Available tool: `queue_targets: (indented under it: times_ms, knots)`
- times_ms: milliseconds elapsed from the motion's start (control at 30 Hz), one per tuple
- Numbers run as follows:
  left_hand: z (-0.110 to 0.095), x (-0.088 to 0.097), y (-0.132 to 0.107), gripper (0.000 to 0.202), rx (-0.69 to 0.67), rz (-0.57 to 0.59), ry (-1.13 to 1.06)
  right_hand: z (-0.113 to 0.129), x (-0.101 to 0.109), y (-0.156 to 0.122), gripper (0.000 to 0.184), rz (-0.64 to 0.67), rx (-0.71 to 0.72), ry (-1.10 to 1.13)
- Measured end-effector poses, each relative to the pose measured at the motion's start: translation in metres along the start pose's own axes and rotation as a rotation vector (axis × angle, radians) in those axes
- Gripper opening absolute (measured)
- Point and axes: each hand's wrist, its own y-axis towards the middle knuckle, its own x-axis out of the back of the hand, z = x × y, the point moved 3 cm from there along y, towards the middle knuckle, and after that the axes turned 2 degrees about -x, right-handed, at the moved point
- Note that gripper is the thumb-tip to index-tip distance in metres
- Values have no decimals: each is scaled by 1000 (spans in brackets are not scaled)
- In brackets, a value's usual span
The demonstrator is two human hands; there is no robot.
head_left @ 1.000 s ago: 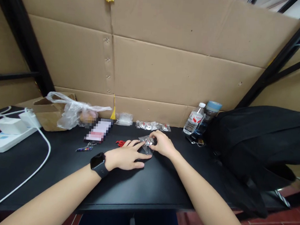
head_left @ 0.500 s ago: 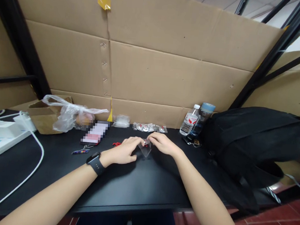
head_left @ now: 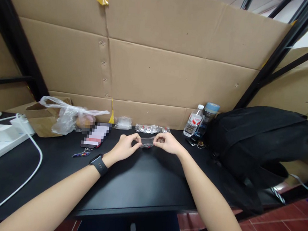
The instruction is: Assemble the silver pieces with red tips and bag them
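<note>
A small clear plastic bag (head_left: 147, 142) is stretched between my two hands above the black desk, with something dark and a bit of red at its lower edge. My left hand (head_left: 126, 147), with a black watch on the wrist, pinches the bag's left side between thumb and finger. On the right side, my right hand (head_left: 167, 143) pinches it the same way. Just beyond the hands lies a row of small clear packets (head_left: 152, 129) with shiny round pieces inside. A stack of clear bags (head_left: 123, 123) sits to the left of that row.
At left are a white power strip (head_left: 3, 142) with a cable, an open cardboard box (head_left: 43, 120), a knotted plastic bag (head_left: 71, 117) and a phone (head_left: 96, 135). At right stand a water bottle (head_left: 193, 122), a blue-lidded bottle (head_left: 210, 115) and a black backpack (head_left: 259, 139). Cardboard walls the back.
My hands have shifted from working over the small bag to pinching its two sides. The bag has turned from hanging point-down to lying stretched level. The red thing by my left hand no longer shows.
</note>
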Motion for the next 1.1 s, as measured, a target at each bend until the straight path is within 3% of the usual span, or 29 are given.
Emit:
queue_targets:
  times_ms: [67,167,300,467,667,767,833,933,1100]
  knots:
    - [7,-1,0,14,75,-26,-83,-6,-3,2,15,-6,-44,124]
    - [13,-5,0,34,181,-53,-151,-15,-12,4,24,-33,-133,267]
    - [10,-8,0,35,231,-1,-58,-19,-21,4,45,-46,-203,212]
    - [2,-13,-3,25,149,72,151,-10,-27,4,21,5,-128,-141]
    - [4,-18,-5,34,67,103,274,-1,-30,3,30,-3,-3,-376]
    - [2,-16,-6,29,33,107,284,2,-30,1,40,36,83,-413]
    - [0,-15,-6,23,-3,106,276,3,-31,0,38,45,105,-417]
    - [0,-16,-7,25,-33,100,256,5,-30,1,24,42,66,-384]
    - [3,-12,-3,17,29,50,227,4,-27,3,18,3,-66,-263]
